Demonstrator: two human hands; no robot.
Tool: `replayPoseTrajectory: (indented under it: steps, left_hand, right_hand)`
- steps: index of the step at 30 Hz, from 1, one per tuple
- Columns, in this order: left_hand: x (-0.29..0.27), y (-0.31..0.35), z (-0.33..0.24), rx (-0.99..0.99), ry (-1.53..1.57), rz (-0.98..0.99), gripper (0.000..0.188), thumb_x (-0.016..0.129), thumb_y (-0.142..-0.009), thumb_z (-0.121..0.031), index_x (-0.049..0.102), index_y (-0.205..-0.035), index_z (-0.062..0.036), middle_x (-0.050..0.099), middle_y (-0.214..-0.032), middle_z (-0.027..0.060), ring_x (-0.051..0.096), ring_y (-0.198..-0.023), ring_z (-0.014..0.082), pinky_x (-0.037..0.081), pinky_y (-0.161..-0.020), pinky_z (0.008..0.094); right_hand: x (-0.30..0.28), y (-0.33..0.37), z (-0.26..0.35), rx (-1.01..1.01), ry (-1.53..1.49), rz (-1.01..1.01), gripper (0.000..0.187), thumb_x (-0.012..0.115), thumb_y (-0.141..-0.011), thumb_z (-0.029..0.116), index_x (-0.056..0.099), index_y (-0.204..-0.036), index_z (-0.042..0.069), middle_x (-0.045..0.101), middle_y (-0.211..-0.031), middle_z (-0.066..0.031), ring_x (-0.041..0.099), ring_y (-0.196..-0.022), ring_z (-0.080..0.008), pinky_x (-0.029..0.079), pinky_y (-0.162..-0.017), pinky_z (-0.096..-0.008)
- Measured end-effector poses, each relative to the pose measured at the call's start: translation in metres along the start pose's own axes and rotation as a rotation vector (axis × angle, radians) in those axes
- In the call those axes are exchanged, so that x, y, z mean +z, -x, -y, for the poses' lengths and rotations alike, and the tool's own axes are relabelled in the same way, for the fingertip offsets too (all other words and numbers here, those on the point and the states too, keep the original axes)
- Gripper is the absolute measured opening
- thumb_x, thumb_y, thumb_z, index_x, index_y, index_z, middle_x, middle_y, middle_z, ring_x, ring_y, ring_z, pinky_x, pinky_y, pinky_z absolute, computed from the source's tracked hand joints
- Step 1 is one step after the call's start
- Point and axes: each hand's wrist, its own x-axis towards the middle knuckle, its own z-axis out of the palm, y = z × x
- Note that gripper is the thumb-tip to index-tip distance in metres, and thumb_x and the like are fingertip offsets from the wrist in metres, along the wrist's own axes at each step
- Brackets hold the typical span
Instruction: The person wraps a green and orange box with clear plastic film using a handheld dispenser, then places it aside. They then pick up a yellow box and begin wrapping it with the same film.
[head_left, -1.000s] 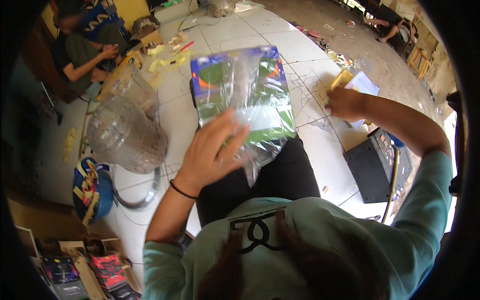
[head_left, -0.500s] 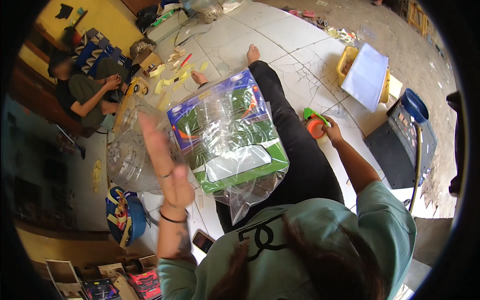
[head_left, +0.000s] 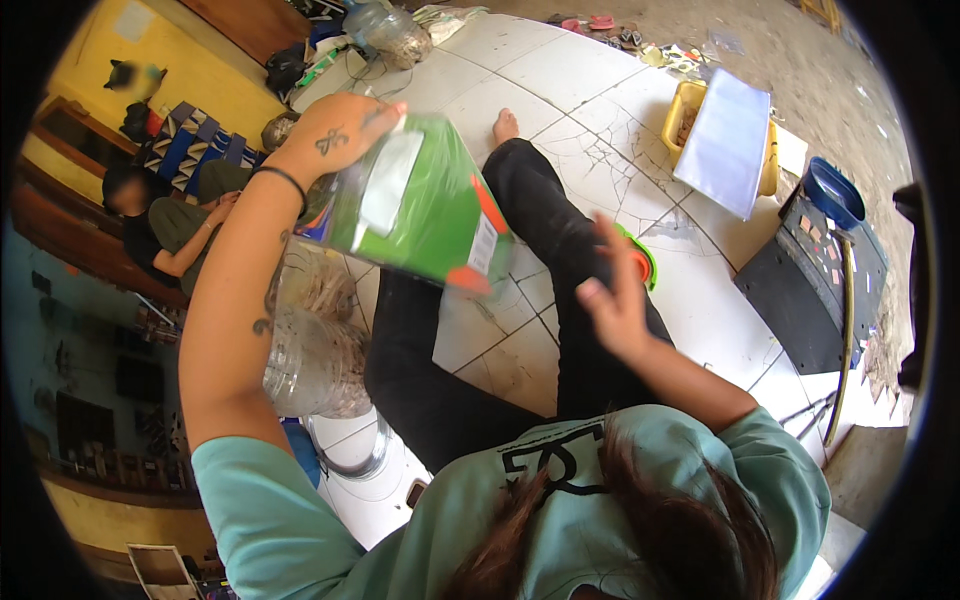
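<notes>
My left hand [head_left: 335, 135] grips the far edge of a green, blue and orange printed box [head_left: 430, 210] in clear plastic film. The box is tilted up above my legs, and my left fingertips are partly hidden behind it. My right hand [head_left: 622, 305], blurred by motion, has its thumb and fingers apart with nothing in them. Just past it, beside my right leg, a green-handled tool [head_left: 645, 250] rests at an orange pot, which my right hand partly hides.
Big clear plastic jars [head_left: 325, 360] stand on my left. At the right are a yellow basket [head_left: 685, 110] with a pale sheet over it, a black box [head_left: 800, 290] and a blue bowl [head_left: 833, 190]. Another person [head_left: 165, 220] sits at the far left.
The box has swung up and tilted off my lap, with my left hand now on it. My right hand has let go of the green-handled tool and moved nearer to me.
</notes>
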Motion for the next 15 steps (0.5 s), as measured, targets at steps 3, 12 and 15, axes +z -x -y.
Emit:
replayPoseTrajectory:
  steps: [3,12,15]
  left_hand:
    - [0.006,-0.015,0.009,-0.332,-0.078,0.076,0.078,0.030,-0.091,-0.067,0.070,-0.087,-0.0006,0.066,-0.085,0.0240,0.063,-0.084,0.0389,0.049,-0.079,0.0454]
    - [0.015,0.097,-0.010,-0.250,1.340,0.346,0.078,0.065,-0.085,-0.049,0.038,-0.141,-0.0010,0.057,-0.123,0.0094,0.056,-0.107,0.0180,0.043,-0.094,0.0294]
    - [0.038,0.135,-0.040,-0.160,1.554,-0.005,0.085,0.064,-0.088,-0.033,0.015,-0.149,-0.0021,0.050,-0.129,0.0128,0.050,-0.115,0.0170,0.042,-0.097,0.0290]
  right_hand:
    - [0.070,-0.035,0.041,-0.162,-0.182,0.117,0.092,0.058,-0.089,0.042,0.006,-0.148,-0.007,0.008,-0.155,-0.0258,0.010,-0.145,-0.0366,0.011,-0.115,-0.0422]
    - [0.128,-0.107,0.031,0.296,-1.013,-0.231,0.064,0.027,-0.099,0.056,0.044,-0.131,0.004,0.054,-0.128,-0.0153,0.052,-0.116,-0.0256,0.041,-0.100,-0.0379]
    - [0.109,-0.114,0.052,0.360,-1.117,-0.063,0.059,0.031,-0.099,0.053,0.048,-0.125,0.004,0.057,-0.117,-0.0104,0.054,-0.110,-0.0221,0.042,-0.097,-0.0352]
